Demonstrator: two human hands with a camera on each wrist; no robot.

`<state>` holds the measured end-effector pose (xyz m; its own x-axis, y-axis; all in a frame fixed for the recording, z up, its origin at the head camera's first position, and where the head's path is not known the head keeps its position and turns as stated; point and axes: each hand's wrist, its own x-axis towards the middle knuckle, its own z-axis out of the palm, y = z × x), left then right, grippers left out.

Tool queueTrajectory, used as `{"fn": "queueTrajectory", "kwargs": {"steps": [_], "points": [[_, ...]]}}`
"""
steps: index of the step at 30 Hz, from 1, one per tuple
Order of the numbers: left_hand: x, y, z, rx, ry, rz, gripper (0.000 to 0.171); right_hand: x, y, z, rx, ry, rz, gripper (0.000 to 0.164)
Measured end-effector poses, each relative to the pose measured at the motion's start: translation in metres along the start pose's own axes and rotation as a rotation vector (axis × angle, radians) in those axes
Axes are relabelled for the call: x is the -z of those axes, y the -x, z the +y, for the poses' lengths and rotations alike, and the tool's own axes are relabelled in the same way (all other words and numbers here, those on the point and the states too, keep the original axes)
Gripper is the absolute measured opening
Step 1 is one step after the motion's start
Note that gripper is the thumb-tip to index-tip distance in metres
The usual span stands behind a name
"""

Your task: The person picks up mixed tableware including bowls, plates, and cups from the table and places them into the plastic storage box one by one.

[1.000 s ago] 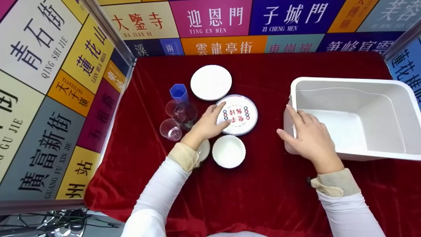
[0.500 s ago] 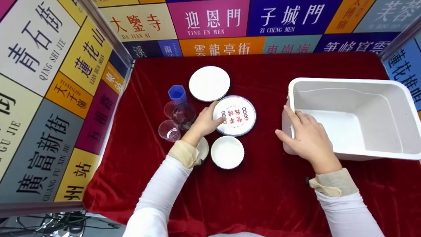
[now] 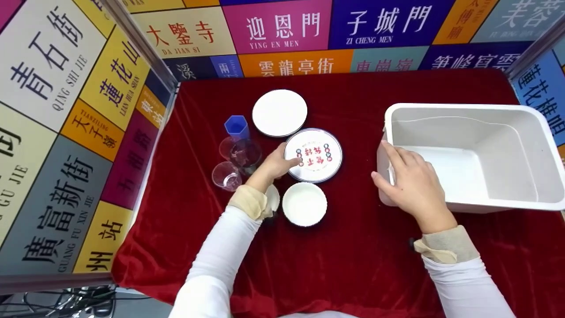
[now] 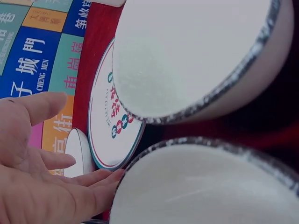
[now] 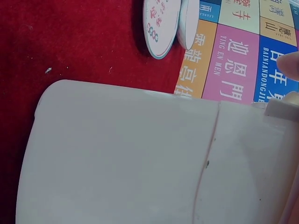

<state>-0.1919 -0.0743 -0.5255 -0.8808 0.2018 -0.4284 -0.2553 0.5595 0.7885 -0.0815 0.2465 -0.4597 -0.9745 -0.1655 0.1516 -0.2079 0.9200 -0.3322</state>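
Note:
In the head view my left hand [image 3: 276, 164] is at the left edge of a round plate [image 3: 314, 155] with red printed characters. Its thumb lies over the plate; in the left wrist view the thumb stands apart from the printed plate [image 4: 112, 135] and the fingertips [image 4: 110, 176] are right by its edge. A plain white plate [image 3: 280, 112] is just behind. Two white bowls are nearer: one bowl [image 3: 304, 204] in full view, the other bowl [image 3: 273, 198] partly hidden by the wrist. My right hand [image 3: 415, 185] rests over the left rim of a big white bin [image 3: 446, 206], fingers extended.
Left of the plates stand a blue hexagonal cup [image 3: 237, 126], a clear plastic cup [image 3: 226, 176] and a dark see-through glass [image 3: 246, 155]. A red cloth [image 3: 344, 260] covers the table. Sign-printed panels [image 3: 282, 26] wall the back and sides.
My left hand has drawn back slightly; its index finger, which lay over the printed plate, is now at the plate's left edge. The right hand stays at the bin rim.

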Motion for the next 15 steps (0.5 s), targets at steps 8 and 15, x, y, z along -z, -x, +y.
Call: {"fn": "queueTrajectory", "kwargs": {"steps": [8, 15], "points": [[-0.0015, -0.0006, -0.0019, 0.117, 0.21, -0.033, 0.074, -0.0009, 0.0006, 0.001, 0.015, -0.01, 0.042, 0.07], [-0.0041, -0.0071, -0.0015, 0.194, 0.367, -0.041, 0.077, -0.0006, -0.0002, 0.0031, -0.013, -0.019, 0.041, 0.073]]}}
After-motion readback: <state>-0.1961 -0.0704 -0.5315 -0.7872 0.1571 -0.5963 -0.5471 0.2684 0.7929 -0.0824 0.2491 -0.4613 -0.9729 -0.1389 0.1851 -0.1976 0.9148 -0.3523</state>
